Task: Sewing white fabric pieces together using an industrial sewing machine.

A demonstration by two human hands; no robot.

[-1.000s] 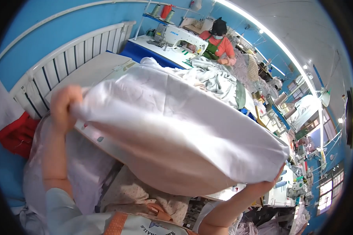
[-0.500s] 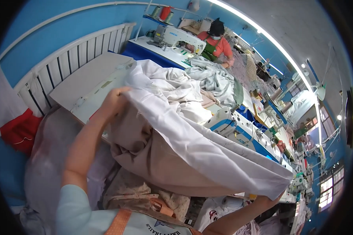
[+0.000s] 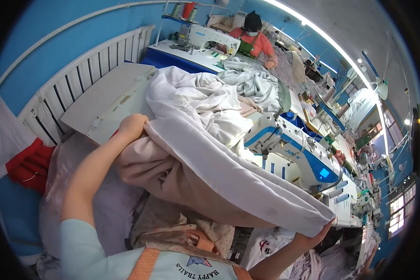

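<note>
A wide piece of pale fabric (image 3: 238, 182), whitish along its upper band and beige below, stretches between my two hands. My left hand (image 3: 133, 127) pinches its upper left corner over the edge of the white table. Far to the right, my right hand (image 3: 314, 238) grips the opposite corner, its fingers partly hidden by the cloth. The span between them is fairly taut along the top, while the beige part hangs in folds in front of me. Behind it, a heap of white fabric (image 3: 196, 100) lies on the table and seems to run into the held piece.
A white and blue sewing machine (image 3: 294, 149) stands just behind the held cloth. Further back are grey-green fabric (image 3: 254, 81), another sewing machine (image 3: 207, 39) and a seated co-worker (image 3: 256, 39). A white railing (image 3: 88, 70) and red cloth (image 3: 30, 165) are at the left.
Both hands have come lower with the fabric, the left hand also slightly left. The sewing machine behind it shows more fully now. My view has shifted a little.
</note>
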